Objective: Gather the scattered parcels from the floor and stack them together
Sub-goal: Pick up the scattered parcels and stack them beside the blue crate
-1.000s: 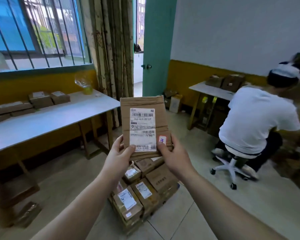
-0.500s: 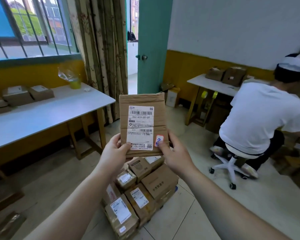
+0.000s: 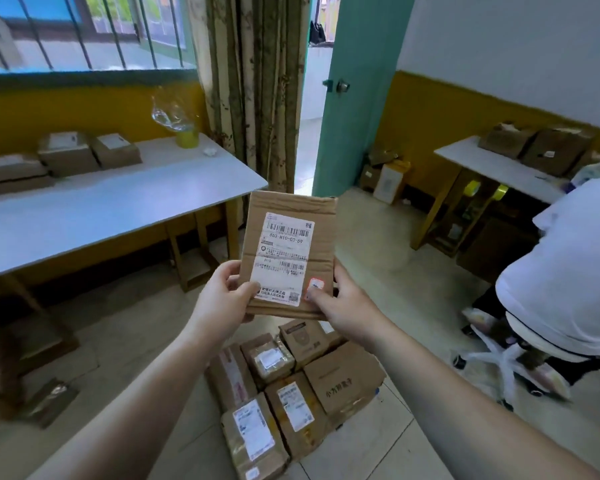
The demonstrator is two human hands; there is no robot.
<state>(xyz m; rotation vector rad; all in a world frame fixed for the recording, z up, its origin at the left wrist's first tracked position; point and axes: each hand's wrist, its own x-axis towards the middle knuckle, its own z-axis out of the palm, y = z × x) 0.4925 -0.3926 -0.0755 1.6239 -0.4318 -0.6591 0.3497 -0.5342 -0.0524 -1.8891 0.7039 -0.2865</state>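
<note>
I hold a flat brown cardboard parcel (image 3: 321,216) with a white shipping label upright in front of me. My left hand (image 3: 222,297) grips its lower left corner and my right hand (image 3: 343,301) grips its lower right corner, thumb beside a small red sticker. Directly below, on the tiled floor, sits a tight cluster of several brown parcels (image 3: 291,393), most with white labels facing up.
A long white table (image 3: 111,209) at the left carries several boxes (image 3: 87,152) and a yellow cup. A person in a white shirt (image 3: 568,271) sits on a wheeled stool at the right by a second table (image 3: 492,168) with boxes. A teal door (image 3: 357,98) stands ahead.
The view has tilted down and turned right, so the floor parcels show more fully. The held parcel stays in both hands, slightly lower in the view.
</note>
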